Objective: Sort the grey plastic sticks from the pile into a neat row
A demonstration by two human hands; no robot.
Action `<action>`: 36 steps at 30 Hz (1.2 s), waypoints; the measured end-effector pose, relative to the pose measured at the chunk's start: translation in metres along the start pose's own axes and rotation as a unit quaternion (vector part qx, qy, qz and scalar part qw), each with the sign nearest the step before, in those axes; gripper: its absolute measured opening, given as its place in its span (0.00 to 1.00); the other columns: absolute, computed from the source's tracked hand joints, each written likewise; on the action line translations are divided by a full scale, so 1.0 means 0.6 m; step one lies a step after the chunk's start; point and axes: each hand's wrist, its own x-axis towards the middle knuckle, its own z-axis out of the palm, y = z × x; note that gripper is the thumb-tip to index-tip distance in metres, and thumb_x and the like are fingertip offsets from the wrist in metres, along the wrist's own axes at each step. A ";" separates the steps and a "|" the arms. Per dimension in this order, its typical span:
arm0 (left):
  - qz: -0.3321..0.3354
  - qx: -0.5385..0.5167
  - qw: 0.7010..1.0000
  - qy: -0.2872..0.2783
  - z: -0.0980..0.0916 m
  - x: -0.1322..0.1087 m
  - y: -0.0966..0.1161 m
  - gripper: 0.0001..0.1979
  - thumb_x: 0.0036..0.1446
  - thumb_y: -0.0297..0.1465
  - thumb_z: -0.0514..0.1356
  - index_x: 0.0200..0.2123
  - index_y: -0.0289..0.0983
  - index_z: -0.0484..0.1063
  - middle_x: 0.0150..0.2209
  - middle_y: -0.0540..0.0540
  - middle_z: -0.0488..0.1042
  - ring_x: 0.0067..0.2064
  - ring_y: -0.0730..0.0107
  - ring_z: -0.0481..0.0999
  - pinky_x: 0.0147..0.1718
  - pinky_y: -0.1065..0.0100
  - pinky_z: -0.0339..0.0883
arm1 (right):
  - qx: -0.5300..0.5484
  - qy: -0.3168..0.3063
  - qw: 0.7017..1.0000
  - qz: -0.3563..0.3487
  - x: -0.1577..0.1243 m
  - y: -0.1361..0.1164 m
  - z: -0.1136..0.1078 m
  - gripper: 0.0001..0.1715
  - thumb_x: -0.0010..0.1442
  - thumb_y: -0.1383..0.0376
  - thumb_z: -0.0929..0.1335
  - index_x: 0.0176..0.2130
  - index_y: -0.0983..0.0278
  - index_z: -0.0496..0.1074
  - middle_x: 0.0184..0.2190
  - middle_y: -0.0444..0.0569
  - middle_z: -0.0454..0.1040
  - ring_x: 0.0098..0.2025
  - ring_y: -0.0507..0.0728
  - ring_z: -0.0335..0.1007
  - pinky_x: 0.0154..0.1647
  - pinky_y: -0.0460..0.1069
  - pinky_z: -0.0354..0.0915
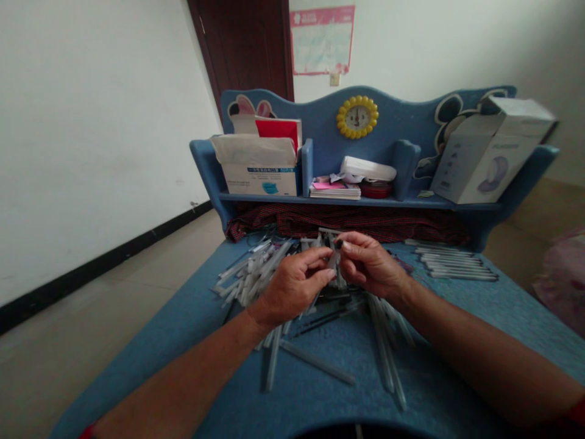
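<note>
My left hand (pixel 295 283) is closed, pinching a translucent plastic piece (pixel 334 261) that looks like a pen barrel seen nearly end-on. My right hand (pixel 372 262) pinches a small black part (pixel 339 243), perhaps a pen tip or plug, just above that piece. Whether the two touch is too blurred to tell. To the left of my left hand lies a heap of clear pen tubes (pixel 249 277). Under my hands are thin dark pen refills (pixel 324 318). More clear tubes (pixel 386 347) fan out below my right wrist, and a single tube (pixel 317 361) lies nearer me.
The blue desk (pixel 205 366) has a raised shelf (pixel 283 198) at the back, holding a mask box (pixel 260 177), booklets (pixel 336 192) and a white carton (pixel 484 158). A checked cloth (pixel 365 222) lies beneath it. Finished-looking pens (pixel 457 263) lie in a row at right.
</note>
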 end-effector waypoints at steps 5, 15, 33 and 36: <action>-0.001 0.005 1.000 -0.006 -0.001 0.000 -0.006 0.15 0.53 0.29 0.58 0.46 0.33 0.71 0.30 0.47 0.75 0.32 0.69 0.75 0.31 0.69 0.71 | 0.005 0.003 1.000 0.006 -0.001 -0.001 0.002 0.14 0.49 0.59 0.73 0.34 0.64 0.71 0.12 0.37 0.67 0.10 0.44 0.51 0.10 0.40 0.47; -0.018 -0.046 0.999 0.001 0.001 0.000 -0.005 0.17 0.52 0.28 0.59 0.46 0.31 0.70 0.33 0.45 0.77 0.35 0.67 0.76 0.36 0.67 0.72 | 0.010 0.021 1.000 0.009 -0.001 0.001 0.007 0.16 0.48 0.59 0.73 0.35 0.64 0.69 0.12 0.38 0.68 0.10 0.45 0.53 0.10 0.39 0.47; 0.069 0.214 0.974 0.005 -0.022 0.011 -0.011 0.14 0.55 0.27 0.57 0.44 0.36 0.76 0.38 0.45 0.78 0.42 0.65 0.75 0.44 0.64 0.68 | -0.340 0.002 0.940 -0.028 -0.004 -0.031 -0.028 0.09 0.53 0.63 0.69 0.32 0.68 0.71 0.17 0.41 0.69 0.15 0.46 0.60 0.15 0.41 0.56; 0.108 0.271 0.956 -0.030 -0.028 0.013 -0.012 0.14 0.56 0.27 0.56 0.44 0.34 0.76 0.35 0.43 0.77 0.40 0.63 0.75 0.42 0.63 0.69 | -0.381 -0.012 0.924 -0.029 -0.007 -0.037 -0.024 0.06 0.52 0.66 0.67 0.31 0.68 0.72 0.18 0.41 0.69 0.17 0.46 0.60 0.16 0.41 0.56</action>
